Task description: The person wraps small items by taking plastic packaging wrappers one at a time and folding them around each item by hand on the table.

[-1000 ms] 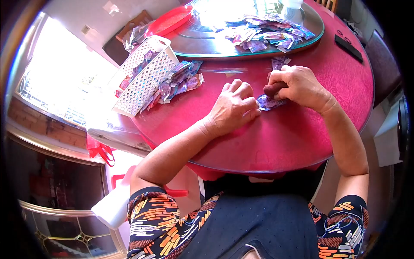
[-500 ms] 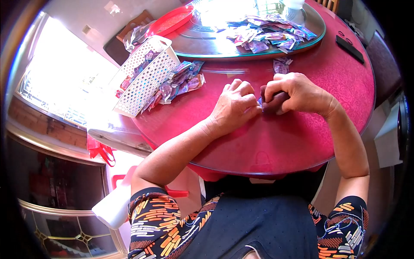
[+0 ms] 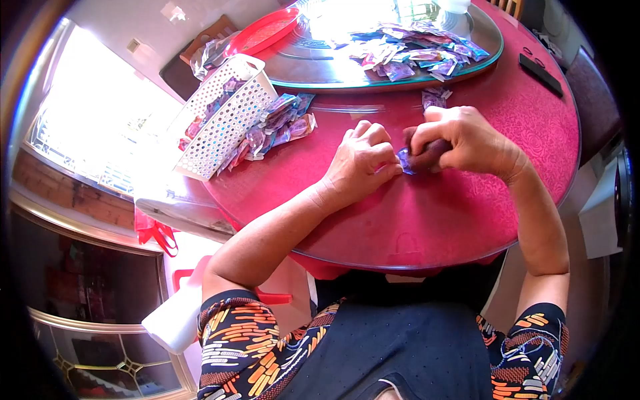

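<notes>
A small shiny purple packet [image 3: 405, 161] lies between my two hands, just above the glass-topped red table. My left hand [image 3: 363, 159] is closed, with thumb and forefinger pinching the packet's left edge. My right hand [image 3: 457, 141] is curled at the packet's other side, its lower fingers dark in shadow and touching it. Most of the packet's right side is hidden by those fingers. Just beyond my right hand lies another purple packet [image 3: 437, 97].
A white perforated basket [image 3: 230, 127] holding packets stands at left, with a packet pile [image 3: 280, 127] beside it. More packets [image 3: 420, 50] are heaped on the glass turntable [image 3: 300, 73], near a red tray [image 3: 265, 32]. A black phone-like object [image 3: 541, 76] lies at right.
My right hand has lifted and shifted slightly right, away from my left hand. More of the purple packet shows between them. My left hand has hardly moved.
</notes>
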`<state>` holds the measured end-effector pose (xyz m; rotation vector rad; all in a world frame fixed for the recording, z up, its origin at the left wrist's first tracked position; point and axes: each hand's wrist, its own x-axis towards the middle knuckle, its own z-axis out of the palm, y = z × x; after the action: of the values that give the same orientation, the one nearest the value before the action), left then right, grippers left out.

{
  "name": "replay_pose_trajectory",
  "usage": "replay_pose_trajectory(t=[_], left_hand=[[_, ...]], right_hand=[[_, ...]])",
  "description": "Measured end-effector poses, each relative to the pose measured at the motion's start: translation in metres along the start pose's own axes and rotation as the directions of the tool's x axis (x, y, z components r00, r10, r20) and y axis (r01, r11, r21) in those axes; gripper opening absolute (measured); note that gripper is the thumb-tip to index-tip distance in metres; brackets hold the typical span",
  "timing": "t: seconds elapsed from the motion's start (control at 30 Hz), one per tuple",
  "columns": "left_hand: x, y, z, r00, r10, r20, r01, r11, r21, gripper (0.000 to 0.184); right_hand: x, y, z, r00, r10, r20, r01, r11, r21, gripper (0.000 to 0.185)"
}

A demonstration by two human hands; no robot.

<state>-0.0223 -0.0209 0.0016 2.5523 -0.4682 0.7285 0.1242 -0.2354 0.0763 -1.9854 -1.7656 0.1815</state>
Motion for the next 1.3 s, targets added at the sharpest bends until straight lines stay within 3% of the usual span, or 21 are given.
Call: replay_pose_trajectory(t=[0.07,0.2,0.4,0.43,0.53,0.57,0.67,0.7,0.73,0.8,0.9,1.0,1.03,1.13,1.3], left_hand=[[0.001,0.000,-0.002,1.000,-0.009,0.013,0.009,1.000,0.014,0.019],[0.001,0.000,-0.002,0.999,-0.036,0.015,0.036,0.999,-0.014,0.019],[-0.001,-0.001,0.001,0.999,-0.047,0.009,0.047,0.999,-0.011,0.019],[-0.001,0.000,0.002,0.999,-0.048,-0.003,0.047,0.999,-0.003,0.020],[0.000,0.003,0.002,1.000,0.004,-0.022,-0.004,1.000,0.005,0.021],[0.001,0.004,0.001,0.999,0.029,-0.023,-0.029,1.000,0.005,0.021],[0.000,0.002,0.001,0.998,0.057,0.003,-0.057,0.998,0.022,0.020],[0.000,0.002,0.001,0.998,0.054,0.010,-0.054,0.998,0.024,0.020],[0.000,0.002,0.001,0.999,0.051,0.017,-0.051,0.998,0.027,0.020],[-0.001,0.003,0.002,0.998,0.058,0.015,-0.058,0.997,0.050,0.020],[-0.002,0.007,0.003,0.996,0.088,0.011,-0.088,0.990,0.111,0.018],[-0.003,0.006,0.003,0.994,0.100,0.039,-0.104,0.987,0.121,0.017],[-0.003,0.003,0.003,0.994,0.100,0.042,-0.104,0.990,0.097,0.017],[-0.004,0.004,0.001,0.993,0.090,0.071,-0.096,0.992,0.080,0.016],[-0.003,0.008,0.001,0.989,0.103,0.109,-0.120,0.980,0.161,0.014]], right_hand=[[0.002,-0.003,0.010,0.997,-0.076,0.030,0.072,0.990,0.121,0.028],[0.003,-0.006,-0.003,0.987,0.097,0.128,-0.105,0.993,0.060,0.034],[-0.004,0.014,-0.016,0.966,0.176,0.187,-0.199,0.974,0.108,0.039],[-0.006,0.015,-0.017,0.981,0.127,0.144,-0.140,0.987,0.082,0.037],[-0.001,0.013,-0.014,0.998,0.040,0.052,-0.051,0.974,0.220,0.034],[0.001,0.012,-0.011,0.999,-0.043,-0.017,0.046,0.959,0.280,0.033],[0.005,0.010,0.004,0.999,-0.041,-0.025,0.046,0.980,0.192,0.035],[0.005,0.009,0.008,0.999,0.030,0.044,-0.038,0.980,0.194,0.035],[0.005,0.012,0.011,0.999,0.053,-0.003,-0.052,0.982,0.182,0.034],[0.007,0.009,0.004,0.984,0.174,0.030,-0.176,0.980,0.097,0.034],[0.004,0.019,-0.002,0.979,0.198,-0.038,-0.201,0.972,-0.120,0.035],[0.006,0.024,0.004,0.993,-0.012,-0.117,0.024,0.995,0.099,0.036],[0.005,0.019,0.006,0.997,-0.018,-0.076,0.041,0.951,0.305,0.035],[0.005,0.004,0.008,0.992,0.029,0.124,-0.050,0.984,0.169,0.039],[0.000,0.015,-0.008,0.980,0.162,0.120,-0.173,0.980,0.093,0.039]])
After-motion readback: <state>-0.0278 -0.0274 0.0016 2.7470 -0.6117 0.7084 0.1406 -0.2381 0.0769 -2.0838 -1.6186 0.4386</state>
